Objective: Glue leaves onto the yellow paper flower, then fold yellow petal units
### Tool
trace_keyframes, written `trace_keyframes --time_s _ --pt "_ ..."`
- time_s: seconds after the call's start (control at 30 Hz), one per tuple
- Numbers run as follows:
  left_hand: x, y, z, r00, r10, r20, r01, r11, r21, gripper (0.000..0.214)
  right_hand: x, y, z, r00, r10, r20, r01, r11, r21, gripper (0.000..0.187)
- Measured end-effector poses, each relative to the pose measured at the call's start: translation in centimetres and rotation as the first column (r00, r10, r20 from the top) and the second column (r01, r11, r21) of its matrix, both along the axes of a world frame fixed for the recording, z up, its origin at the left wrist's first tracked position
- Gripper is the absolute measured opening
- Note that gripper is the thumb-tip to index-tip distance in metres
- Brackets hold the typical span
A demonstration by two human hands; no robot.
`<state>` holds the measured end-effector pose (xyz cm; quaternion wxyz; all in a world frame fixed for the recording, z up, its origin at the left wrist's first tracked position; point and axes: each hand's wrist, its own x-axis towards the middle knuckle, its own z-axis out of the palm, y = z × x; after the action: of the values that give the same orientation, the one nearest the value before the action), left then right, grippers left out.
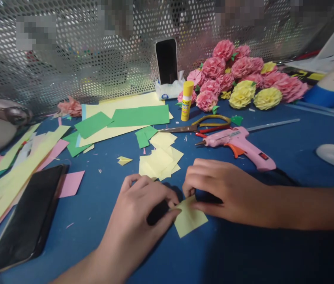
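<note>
A pale-yellow paper square (189, 219), pinched in fingers of left hand (143, 209) and right hand (223, 189) near the blue worktop's (244, 256) front edge, seems mid-fold; edge alignment is called for.

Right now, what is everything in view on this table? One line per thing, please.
paper square: one, pale yellow, nearest the camera
cut squares: loose pile, yellow, middle
green sheets: several, green, on a large yellow sheet behind the pile
paper strips: many, yellow and pink, left side
scissors: one pair, yellow handles, behind the pile
glue stick: one, yellow, upright behind the scissors
glue gun: one, pink, right of the scissors
paper flowers: a heap, pink and yellow, far right
phone: one, dark screen, propped against the mesh wall
flat device: one, black, lying near left
table: one, blue
left hand: pinching the square's left corner
right hand: pinching the square's top edge
</note>
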<state>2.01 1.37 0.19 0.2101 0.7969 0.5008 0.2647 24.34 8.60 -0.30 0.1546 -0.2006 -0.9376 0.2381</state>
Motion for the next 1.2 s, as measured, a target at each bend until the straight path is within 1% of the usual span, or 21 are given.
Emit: trace_keyframes --time_s 0.03,0.1,0.13,0.2,0.27,0.37,0.43,0.5,0.53,0.63,0.73,0.87,1.03,1.2 --pt "0.0 0.0 -0.1 1.0 -0.019 -0.01 0.02 0.999 0.036 0.012 0.1 0.3 0.0 0.999 0.04 -0.02 -0.04 0.999 0.027 0.006" --pt "-0.2 -0.2 -0.2 0.998 -0.061 -0.024 0.063 0.992 0.107 0.01 0.4 0.8 0.1 0.99 0.133 -0.05 -0.125 0.982 0.141 0.013" --pt "-0.4 -0.3 -0.3 0.996 -0.086 -0.034 0.09 0.985 0.15 0.01 0.5 0.9 0.2 0.983 0.177 -0.058 -0.16 0.962 0.222 0.016" --pt "-0.7 -0.7 -0.6 0.988 -0.139 -0.066 0.151 0.957 0.246 0.016 0.6 1.0 0.4 0.964 0.255 -0.072 -0.209 0.899 0.384 0.022" --pt "-0.9 -1.2 -1.0 0.978 -0.174 -0.115 0.203 0.924 0.323 0.025 0.7 1.0 0.7 0.949 0.304 -0.083 -0.231 0.851 0.472 0.026" --pt "-0.9 -1.9 -1.6 0.977 -0.154 -0.148 0.204 0.876 0.437 0.032 0.8 1.2 0.8 0.931 0.358 -0.077 -0.278 0.828 0.487 0.026" --pt "-0.8 -2.3 -1.7 0.978 -0.129 -0.166 0.195 0.85 0.489 0.033 0.8 1.5 0.8 0.908 0.413 -0.072 -0.323 0.799 0.507 0.023" --pt "-0.9 -2.6 -1.6 0.964 -0.129 -0.231 0.227 0.85 0.476 0.033 0.9 1.8 0.7 0.89 0.451 -0.066 -0.352 0.772 0.53 0.021" --pt "-0.9 -2.7 -1.5 0.951 -0.138 -0.277 0.256 0.853 0.454 0.032 0.9 1.9 0.6 0.889 0.454 -0.062 -0.354 0.767 0.535 0.021" --pt "-1.2 -2.9 -1.3 0.919 -0.148 -0.365 0.304 0.856 0.419 0.037 1.0 2.1 0.6 0.893 0.445 -0.059 -0.351 0.774 0.527 0.02" --pt "-1.3 -2.9 -1.4 0.917 -0.128 -0.379 0.295 0.855 0.426 0.038 1.0 2.2 0.6 0.893 0.446 -0.059 -0.353 0.776 0.522 0.019" --pt "-1.2 -2.8 -1.5 0.908 -0.124 -0.4 0.305 0.851 0.428 0.035 1.0 2.4 0.6 0.886 0.462 -0.041 -0.373 0.761 0.53 0.02" --pt "-1.2 -2.7 -1.4 0.914 -0.12 -0.389 0.298 0.848 0.439 0.033 1.0 2.5 0.4 0.882 0.47 -0.041 -0.371 0.744 0.556 0.022" --pt "-1.3 -2.7 -1.3 0.904 -0.126 -0.41 0.314 0.844 0.434 0.035 1.0 2.5 0.4 0.882 0.471 -0.034 -0.377 0.746 0.549 0.022"
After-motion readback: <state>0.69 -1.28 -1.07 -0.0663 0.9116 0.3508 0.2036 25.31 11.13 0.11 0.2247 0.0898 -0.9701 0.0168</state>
